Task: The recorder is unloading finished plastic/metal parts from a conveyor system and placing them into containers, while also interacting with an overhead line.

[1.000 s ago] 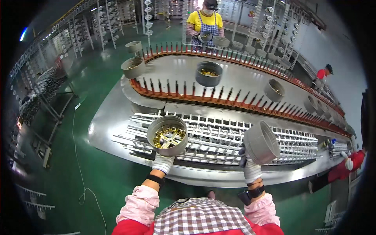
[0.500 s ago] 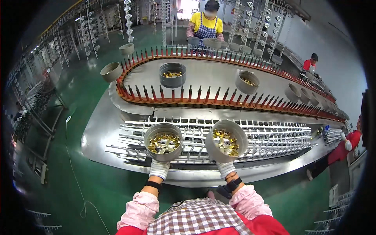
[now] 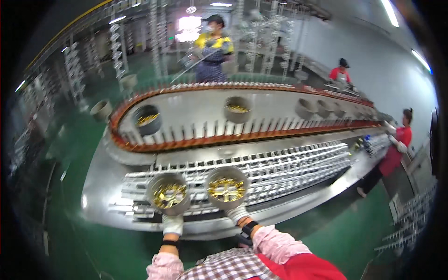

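Two round grey tubs hang over the near part of the metal table, side by side and slightly apart. Small gold-coloured metal pieces lie inside both. Beneath the near wall of the left tub, my left hand in a white glove holds it; the fingers are hidden by the tub. My right hand, also gloved, grips the right tub at its near side, with most fingers out of sight. Under the tubs lie pale metal racks with rows of short prongs.
Beyond the racks, an orange track with upright pins loops around a metal surface bearing more tubs, including a dark grey tub. A person in yellow stands across with a long rod. A person in red works at the right.
My view has turned and the tubs sit further left in it. The right tub has come closer to the left one. The person across now holds a long rod.
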Action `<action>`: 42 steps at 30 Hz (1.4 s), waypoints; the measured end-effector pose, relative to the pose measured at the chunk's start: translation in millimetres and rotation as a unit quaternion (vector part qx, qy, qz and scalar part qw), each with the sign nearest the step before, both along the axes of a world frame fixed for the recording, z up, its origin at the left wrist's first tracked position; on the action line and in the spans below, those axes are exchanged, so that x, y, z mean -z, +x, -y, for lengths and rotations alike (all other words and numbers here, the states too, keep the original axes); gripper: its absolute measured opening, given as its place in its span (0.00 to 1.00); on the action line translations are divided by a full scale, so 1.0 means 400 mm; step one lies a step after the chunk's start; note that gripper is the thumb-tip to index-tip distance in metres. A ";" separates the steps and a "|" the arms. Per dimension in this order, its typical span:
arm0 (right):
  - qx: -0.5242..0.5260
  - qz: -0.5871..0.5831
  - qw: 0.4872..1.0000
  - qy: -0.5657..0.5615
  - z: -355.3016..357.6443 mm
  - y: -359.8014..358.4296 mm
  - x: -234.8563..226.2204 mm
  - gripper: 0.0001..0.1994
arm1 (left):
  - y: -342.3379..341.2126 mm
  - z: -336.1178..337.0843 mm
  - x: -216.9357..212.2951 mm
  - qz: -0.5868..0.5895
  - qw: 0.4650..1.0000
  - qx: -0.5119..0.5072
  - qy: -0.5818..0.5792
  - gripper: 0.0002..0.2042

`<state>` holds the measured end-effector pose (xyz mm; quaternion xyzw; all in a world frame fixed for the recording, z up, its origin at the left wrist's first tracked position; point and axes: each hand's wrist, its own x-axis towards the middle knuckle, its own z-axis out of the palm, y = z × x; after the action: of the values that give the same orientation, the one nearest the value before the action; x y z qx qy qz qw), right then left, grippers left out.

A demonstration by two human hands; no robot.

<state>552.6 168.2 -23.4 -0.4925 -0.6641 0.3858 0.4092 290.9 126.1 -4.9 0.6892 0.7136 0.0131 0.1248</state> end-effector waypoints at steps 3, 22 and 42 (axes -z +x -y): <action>0.001 0.119 0.993 -0.002 0.027 0.011 -0.004 0.17 | 0.007 -0.017 0.020 -0.007 0.997 -0.010 0.079 0.20; 0.271 0.002 0.962 0.011 -0.455 0.997 -0.337 0.21 | 0.069 -0.056 0.159 -0.214 0.959 -0.183 -0.032 0.13; 0.253 0.552 0.761 0.230 -0.907 1.065 -0.206 0.12 | 0.107 -0.030 0.072 -0.037 0.959 -0.282 0.019 0.17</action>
<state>978.7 531.1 59.0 -0.6616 -0.6951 -0.2345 0.1556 333.6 138.0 -33.8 0.4624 0.8826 0.0360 0.0767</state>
